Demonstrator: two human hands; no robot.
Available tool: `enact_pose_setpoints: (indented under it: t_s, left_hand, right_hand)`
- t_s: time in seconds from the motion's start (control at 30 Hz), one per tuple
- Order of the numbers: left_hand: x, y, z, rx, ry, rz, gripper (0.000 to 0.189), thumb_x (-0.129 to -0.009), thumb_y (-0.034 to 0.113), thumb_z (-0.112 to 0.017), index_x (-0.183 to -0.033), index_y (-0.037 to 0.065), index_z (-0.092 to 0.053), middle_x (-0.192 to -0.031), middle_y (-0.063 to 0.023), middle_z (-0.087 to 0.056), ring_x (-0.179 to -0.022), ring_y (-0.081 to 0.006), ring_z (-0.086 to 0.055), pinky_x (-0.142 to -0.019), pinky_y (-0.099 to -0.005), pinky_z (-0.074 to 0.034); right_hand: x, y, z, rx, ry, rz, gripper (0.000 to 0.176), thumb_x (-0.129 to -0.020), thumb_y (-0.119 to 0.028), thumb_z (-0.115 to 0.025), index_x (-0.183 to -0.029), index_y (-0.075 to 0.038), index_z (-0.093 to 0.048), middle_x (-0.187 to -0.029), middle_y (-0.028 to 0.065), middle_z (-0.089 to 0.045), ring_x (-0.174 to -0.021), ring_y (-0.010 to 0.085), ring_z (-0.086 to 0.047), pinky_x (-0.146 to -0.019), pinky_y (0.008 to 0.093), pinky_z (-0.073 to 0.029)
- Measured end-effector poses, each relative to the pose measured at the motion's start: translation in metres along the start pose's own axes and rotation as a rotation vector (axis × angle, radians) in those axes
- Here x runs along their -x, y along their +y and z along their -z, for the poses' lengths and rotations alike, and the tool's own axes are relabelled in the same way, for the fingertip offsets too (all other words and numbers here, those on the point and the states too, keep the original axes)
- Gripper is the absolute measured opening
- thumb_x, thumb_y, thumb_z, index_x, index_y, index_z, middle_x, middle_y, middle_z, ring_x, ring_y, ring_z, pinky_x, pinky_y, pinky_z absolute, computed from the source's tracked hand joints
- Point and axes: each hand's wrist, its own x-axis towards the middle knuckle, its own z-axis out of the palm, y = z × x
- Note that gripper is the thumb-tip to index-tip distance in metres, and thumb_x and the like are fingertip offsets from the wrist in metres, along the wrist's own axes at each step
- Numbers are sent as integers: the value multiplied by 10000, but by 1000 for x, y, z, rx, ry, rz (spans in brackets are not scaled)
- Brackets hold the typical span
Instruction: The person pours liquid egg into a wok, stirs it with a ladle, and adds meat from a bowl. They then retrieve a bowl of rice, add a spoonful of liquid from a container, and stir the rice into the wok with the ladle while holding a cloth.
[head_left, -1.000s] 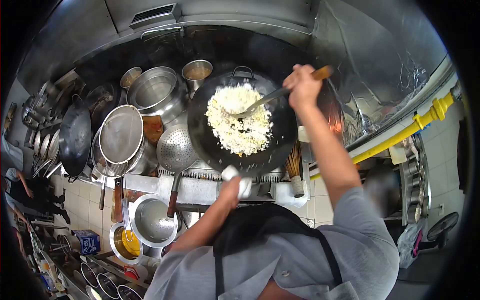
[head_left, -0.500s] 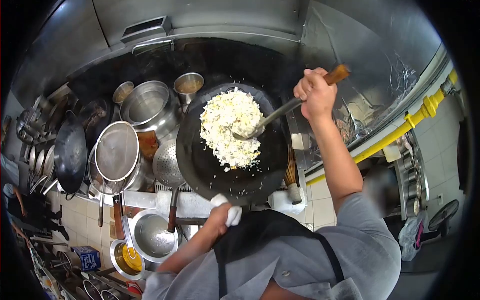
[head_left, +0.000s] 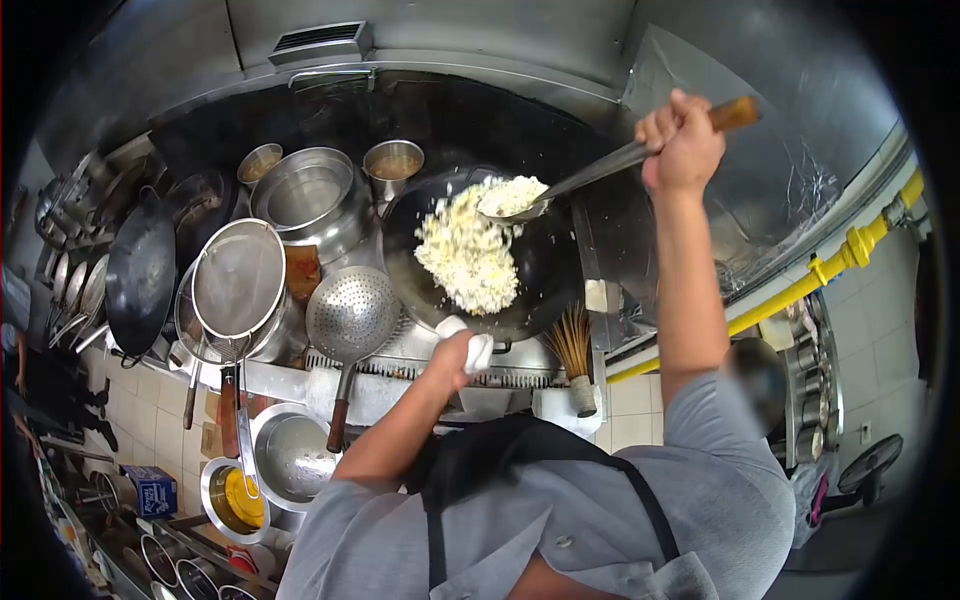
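A black wok (head_left: 545, 290) holds a heap of white and yellow fried rice (head_left: 465, 258), apparently with egg. At the wok's near rim, my left hand (head_left: 451, 362) is closed on a folded white cloth (head_left: 470, 342), which lies against the rim. My right hand (head_left: 685, 148) grips the long ladle (head_left: 605, 168) by its handle, the wooden end sticking out past the fist. The ladle's bowl sits over the far right part of the wok, piled with rice. Loose grains are blurred in the air and scattered on the dark metal.
Left of the wok are a perforated skimmer (head_left: 353, 312), a mesh strainer (head_left: 238, 278), a large pot (head_left: 305, 190) and a small pot (head_left: 393, 165). A bamboo brush (head_left: 572, 350) stands to the right, near a yellow pipe (head_left: 780, 305). Steel bowls (head_left: 300, 460) are lower left.
The wok has gone away from my body, with the cloth and left hand at its rim. My right hand has risen up and right, lifting the ladle full of rice from the heap.
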Motion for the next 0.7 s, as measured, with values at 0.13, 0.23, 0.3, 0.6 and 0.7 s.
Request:
enact_pose_setpoints:
  t_s: [0.13,0.23,0.3,0.6,0.7]
  left_hand:
    - [0,-9,-11,-65,119,-108,144,-908,205,-462,-901,93,-552,-769,-51,-622,-611,-204,-608,-504,-359,-493]
    - [49,-8,-21,-35,39,4,128,-904,193,-473,-931,89,-543,-787,-56,-625,-634,-207,-616,-512,-359,-496]
    - [62,-4,-25,-99,-28,66,145,-906,212,-475,-956,100,-552,-791,-48,-629,-650,-206,-617,-526,-357,-495]
    - [89,-56,31,-47,62,-79,117,-869,96,-509,-956,49,-573,-927,-90,-639,-770,-223,-660,-658,-379,-553]
    - [103,-34,14,-51,119,56,118,-888,139,-512,-972,86,-577,-933,-85,-645,-802,-205,-654,-668,-393,-555]
  right_hand:
    - [78,120,41,196,53,-156,208,-855,-65,-541,-666,-62,-455,-466,30,-371,-345,159,-393,-354,317,-368]
    - [60,88,31,78,89,-416,203,-853,-89,-538,-680,-104,-434,-462,-18,-307,-338,122,-326,-361,301,-308]
    - [47,46,18,82,6,-392,203,-851,-97,-531,-682,-120,-420,-463,-28,-299,-340,104,-307,-359,302,-306]
    - [37,64,40,24,122,-283,228,-807,-23,-537,-630,-92,-409,-472,11,-363,-353,134,-362,-375,308,-345]
    - [40,20,36,-19,17,-246,202,-834,-53,-522,-655,-72,-431,-476,-5,-370,-358,122,-363,-372,294,-337]
